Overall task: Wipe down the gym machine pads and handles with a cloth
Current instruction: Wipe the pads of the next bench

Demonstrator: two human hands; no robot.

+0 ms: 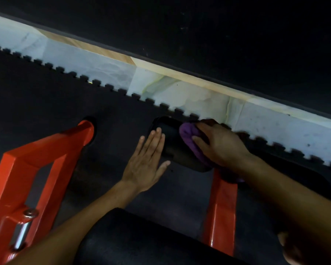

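Orange steel framing point(21, 169) with a chrome pin point(22, 234) is standing at the left. The left hand point(143, 165) is lying flat, fingers straight, against a black roller pad point(170, 138). The right hand point(220, 144) is gripping a purple cloth point(189, 140) pressed onto that pad. Dark interlocking floor mats point(46, 96) are meeting a pale marble strip point(199, 100); another black pad point(141, 240) is sitting nearest.

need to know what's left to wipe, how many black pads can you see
2: a roller pad under the purple cloth, and a larger pad at the bottom edge. Others may lie out of view.
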